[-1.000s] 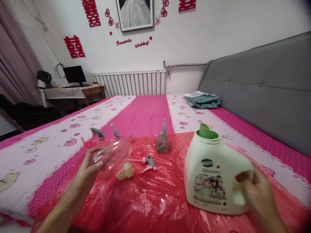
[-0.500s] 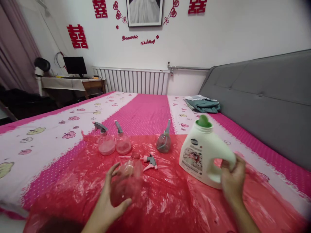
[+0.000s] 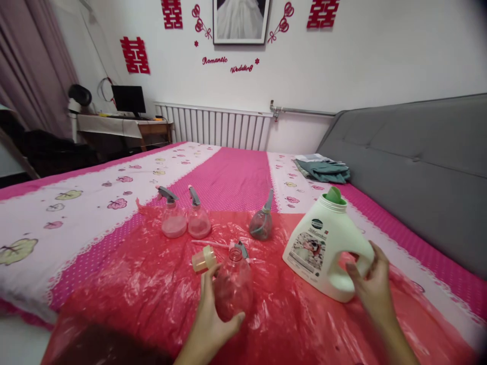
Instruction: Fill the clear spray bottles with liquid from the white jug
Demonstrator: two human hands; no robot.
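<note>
My left hand (image 3: 217,309) curls around the left side and front of a clear plastic bottle (image 3: 238,286), which has no spray head on its neck. My right hand (image 3: 375,284) grips the handle of a pale green-white detergent jug (image 3: 308,253) with a green spout and no cap on it. Just behind my left fingers lies a yellowish cap (image 3: 204,258). A loose grey and pink spray head (image 3: 240,248) with its pink tube rests behind the clear bottle, partly hidden by it.
Two spray bottles with pinkish liquid (image 3: 174,226) (image 3: 199,224) stand at the back left, and a grey-topped spray bottle (image 3: 261,225) right of them. Red plastic sheeting (image 3: 152,289) covers the bed's near part. Folded clothes (image 3: 323,170) lie beside the grey headboard (image 3: 418,142).
My left hand and the clear bottle have moved right, in front of the loose spray head. The yellowish cap now shows. My right hand stays at the jug's handle; the view has shifted slightly.
</note>
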